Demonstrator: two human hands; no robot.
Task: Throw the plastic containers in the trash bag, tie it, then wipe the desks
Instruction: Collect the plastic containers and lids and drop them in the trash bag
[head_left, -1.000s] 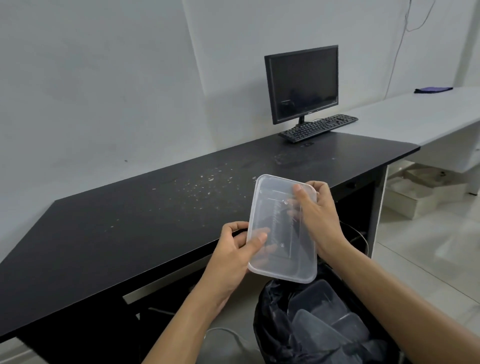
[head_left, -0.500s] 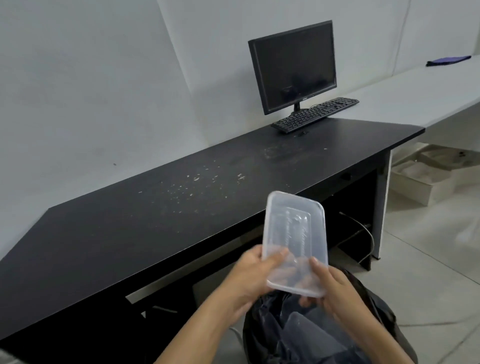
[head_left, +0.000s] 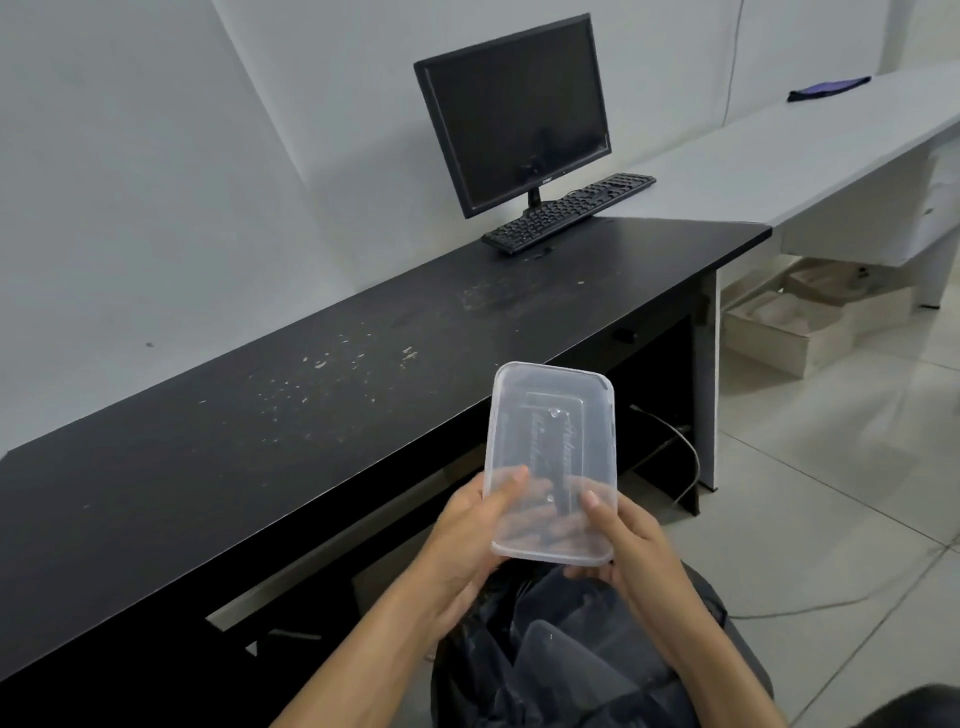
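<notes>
A clear rectangular plastic container (head_left: 553, 447) is held up in front of me, above the open black trash bag (head_left: 498, 670). My left hand (head_left: 467, 540) grips its lower left edge, thumb on top and fingers underneath. My right hand (head_left: 623, 540) holds the lower right corner the same way. Inside the bag lie other clear plastic containers (head_left: 566, 654). The black desk (head_left: 208, 467) stretches to the left, with crumbs and smears (head_left: 332, 379) on its top.
A black monitor (head_left: 514, 109) and keyboard (head_left: 569, 213) stand at the desk's far end. A white desk (head_left: 779, 166) continues to the right, with a purple cloth (head_left: 828, 88) on it. Open cardboard boxes (head_left: 789, 327) sit on the tiled floor beneath it. Cables (head_left: 691, 457) hang under the black desk.
The container has come down from desk height toward the bag, and both hands have shifted their hold to its near end. The view has dipped and swung slightly.
</notes>
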